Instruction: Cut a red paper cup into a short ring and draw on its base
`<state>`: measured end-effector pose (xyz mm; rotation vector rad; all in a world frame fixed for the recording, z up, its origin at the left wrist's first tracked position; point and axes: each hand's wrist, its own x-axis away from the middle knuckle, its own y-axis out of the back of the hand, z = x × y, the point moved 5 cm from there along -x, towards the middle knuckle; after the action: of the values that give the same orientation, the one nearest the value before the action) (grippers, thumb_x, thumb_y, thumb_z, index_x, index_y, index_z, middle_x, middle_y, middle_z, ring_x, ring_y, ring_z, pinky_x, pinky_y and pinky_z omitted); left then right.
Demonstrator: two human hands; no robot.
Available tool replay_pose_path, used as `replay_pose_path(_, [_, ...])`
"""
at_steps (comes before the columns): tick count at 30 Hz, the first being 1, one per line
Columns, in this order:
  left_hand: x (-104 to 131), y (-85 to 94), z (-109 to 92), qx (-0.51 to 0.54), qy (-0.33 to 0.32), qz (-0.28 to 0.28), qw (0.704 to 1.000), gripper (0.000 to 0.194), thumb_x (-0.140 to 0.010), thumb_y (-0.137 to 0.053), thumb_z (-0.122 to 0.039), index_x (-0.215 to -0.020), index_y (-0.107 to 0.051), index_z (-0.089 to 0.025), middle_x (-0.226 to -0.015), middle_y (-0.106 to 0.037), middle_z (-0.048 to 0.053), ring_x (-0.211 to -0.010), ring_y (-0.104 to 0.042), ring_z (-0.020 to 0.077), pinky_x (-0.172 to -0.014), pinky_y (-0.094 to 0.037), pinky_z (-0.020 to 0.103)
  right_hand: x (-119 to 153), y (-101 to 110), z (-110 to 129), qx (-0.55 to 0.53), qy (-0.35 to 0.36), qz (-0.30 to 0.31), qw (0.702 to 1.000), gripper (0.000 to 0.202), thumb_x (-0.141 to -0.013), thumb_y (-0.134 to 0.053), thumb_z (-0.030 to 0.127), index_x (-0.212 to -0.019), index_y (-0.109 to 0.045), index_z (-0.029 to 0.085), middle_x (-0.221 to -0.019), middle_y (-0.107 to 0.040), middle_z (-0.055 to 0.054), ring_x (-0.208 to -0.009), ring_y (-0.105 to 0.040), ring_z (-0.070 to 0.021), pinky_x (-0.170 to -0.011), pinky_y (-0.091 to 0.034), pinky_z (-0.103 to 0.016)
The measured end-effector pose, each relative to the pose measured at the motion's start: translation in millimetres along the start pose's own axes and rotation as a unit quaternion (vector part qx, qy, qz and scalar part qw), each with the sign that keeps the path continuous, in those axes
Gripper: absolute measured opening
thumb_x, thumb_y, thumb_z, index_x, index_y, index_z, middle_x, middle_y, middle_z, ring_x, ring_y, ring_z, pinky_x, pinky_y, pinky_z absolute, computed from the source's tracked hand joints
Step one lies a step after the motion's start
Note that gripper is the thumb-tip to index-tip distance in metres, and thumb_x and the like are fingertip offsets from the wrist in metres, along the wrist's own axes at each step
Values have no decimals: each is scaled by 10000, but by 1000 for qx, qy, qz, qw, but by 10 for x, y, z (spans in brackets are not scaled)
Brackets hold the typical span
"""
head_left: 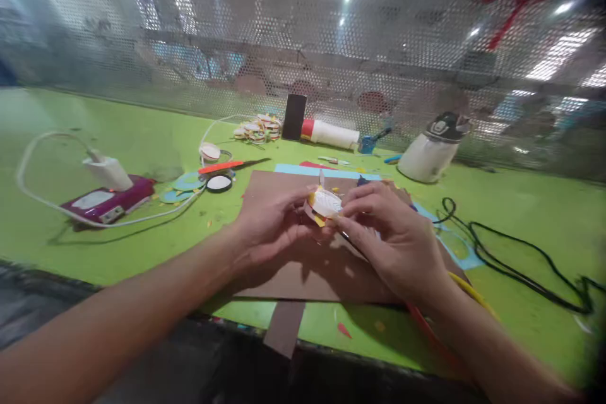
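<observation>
A small round craft piece [326, 203] with a white top, a reddish side and yellow tabs is held above the brown board [284, 278]. My left hand [272, 221] grips it from the left, thumb and fingers closed round its edge. From the right, my right hand [392, 233] pinches the near right edge of the same piece; its fingertips partly hide what lies between them. A pale pointed bit stands up at the piece's far side. Similar round pieces [260, 129] lie heaped at the back of the table.
On the left are a purple power strip [111, 199] with a white charger [108, 173], an orange-handled cutter [220, 167] and a black-rimmed disc [219, 184]. Behind stand a phone [294, 117], a white roll [336, 134] and a white bottle [428, 154]. A black cable [521, 287] lies right.
</observation>
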<state>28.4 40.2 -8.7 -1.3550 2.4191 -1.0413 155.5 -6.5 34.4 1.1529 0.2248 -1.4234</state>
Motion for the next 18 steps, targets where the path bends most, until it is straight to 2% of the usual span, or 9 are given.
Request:
replay_pose_path(4, [31,4,-25,-15,-14,2,1000,247,-938,-443,-132,-890,-676,-64,-751,-662,77,-631,-648,148,-647,-579,262,15,33,16,-40,-46,0,998,96,-845,-642,126,-772,-664,185,-825,-637,-46,-791,-605,-148,-620,-501,-237])
replay_pose_path(8, [19,35,-47,-20,-26,1,999,221,-913,-473,-119,-896,-684,-55,-841,-692,118,-679,-665,170,-658,-591,284,34,85,-74,-100,-133,-22,986,46,-866,-639,212,-851,-678,194,-839,-649,-22,-719,-632,-125,-624,-517,-241])
replay_pose_path(11, [0,63,-58,-16,-37,-6,999,203,-900,-498,-120,-915,-686,-45,-915,-701,146,-722,-672,185,-663,-602,302,72,92,-232,-146,-234,-45,960,155,-874,-651,341,-850,-672,189,-781,-644,-8,-618,-610,-101,-575,-504,-231])
replay_pose_path(14, [-7,72,-60,-22,-44,-10,999,201,-891,-504,-114,-907,-693,-46,-913,-703,143,-713,-665,173,-652,-600,284,121,22,-377,-187,-316,-32,929,260,-840,-681,435,-860,-659,176,-718,-634,-8,-581,-578,-104,-527,-486,-231])
replay_pose_path(18, [1,68,-55,-39,-46,-8,998,232,-911,-492,-131,-891,-716,-74,-909,-715,125,-716,-664,158,-663,-597,265,159,-115,-424,-272,-351,23,896,324,-840,-676,473,-982,-640,185,-730,-642,-7,-645,-579,-119,-553,-489,-238])
